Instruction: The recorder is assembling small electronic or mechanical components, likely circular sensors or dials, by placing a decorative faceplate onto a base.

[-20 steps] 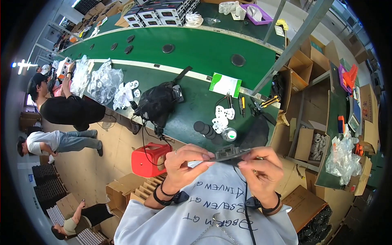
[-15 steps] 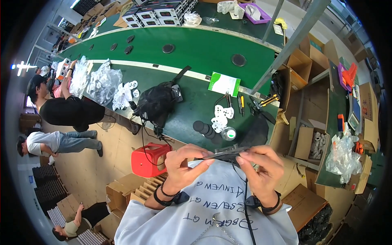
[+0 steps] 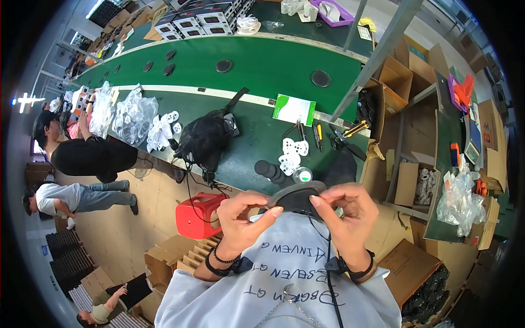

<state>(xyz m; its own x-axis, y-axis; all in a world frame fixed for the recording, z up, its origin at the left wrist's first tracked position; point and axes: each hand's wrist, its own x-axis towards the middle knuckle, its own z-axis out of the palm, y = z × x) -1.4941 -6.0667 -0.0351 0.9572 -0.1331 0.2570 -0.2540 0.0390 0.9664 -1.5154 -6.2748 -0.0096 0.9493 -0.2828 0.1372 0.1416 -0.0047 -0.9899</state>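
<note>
Both my hands hold a dark round disc (image 3: 295, 197) with a grey rim, in front of my chest and above the near edge of the bench. My left hand (image 3: 240, 223) pinches its left side between thumb and fingers. On its right side, my right hand (image 3: 347, 216) grips the rim the same way. The disc is tilted, so much of its dark face shows. Just beyond it on the bench stand a dark cylinder (image 3: 268, 169) and a clear jar (image 3: 302, 175) with a green-and-white top. White pieces with dark holes (image 3: 290, 163) lie beside them.
A black bag (image 3: 205, 136) and clear plastic bags (image 3: 134, 116) lie on the bench to the left. Similar discs (image 3: 321, 78) sit on the green belt (image 3: 262, 63). A red stool (image 3: 198, 216) stands at left, near co-workers (image 3: 93, 156). A metal post (image 3: 377, 57) rises at right.
The disc has turned from nearly edge-on to showing its dark face. Both hands keep their pinch on it and have shifted only slightly. The view has moved a little.
</note>
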